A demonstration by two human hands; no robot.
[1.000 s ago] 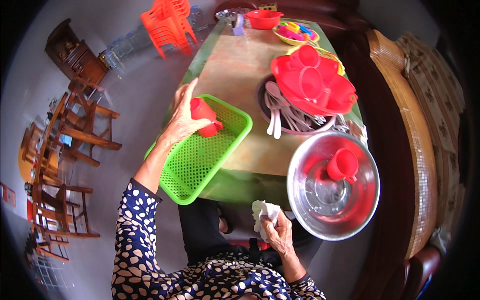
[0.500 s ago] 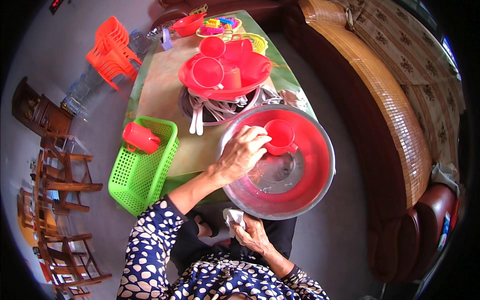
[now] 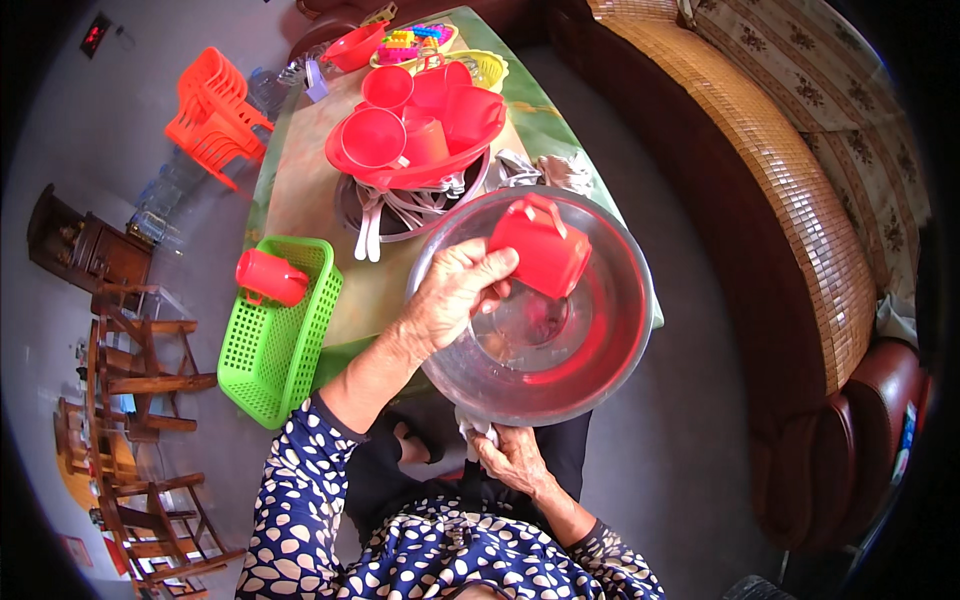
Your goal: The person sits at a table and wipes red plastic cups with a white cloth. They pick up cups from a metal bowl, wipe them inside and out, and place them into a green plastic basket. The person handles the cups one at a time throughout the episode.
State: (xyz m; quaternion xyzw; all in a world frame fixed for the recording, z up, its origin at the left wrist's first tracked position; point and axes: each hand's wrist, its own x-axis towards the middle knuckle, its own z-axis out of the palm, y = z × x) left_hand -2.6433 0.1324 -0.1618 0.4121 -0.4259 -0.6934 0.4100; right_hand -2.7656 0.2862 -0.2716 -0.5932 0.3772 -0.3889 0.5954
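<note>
The left hand (image 3: 455,295) is grasping a red mug (image 3: 540,250) between thumb and fingers; the mug is tilted above the metal basin (image 3: 600,365). The right hand (image 3: 515,458) is closed on a white cloth (image 3: 476,424), near the basin's rim. To the left, another mug (image 3: 272,278) lies sideways in the green basket (image 3: 262,350). Farther, a red bowl (image 3: 420,176) holding mugs stands over spoons (image 3: 370,232).

Looks like a home's living room, judging by leather sofa (image 3: 740,270), flowered cloth (image 3: 840,125), wooden cabinet (image 3: 95,243), toy bricks (image 3: 402,42)
</note>
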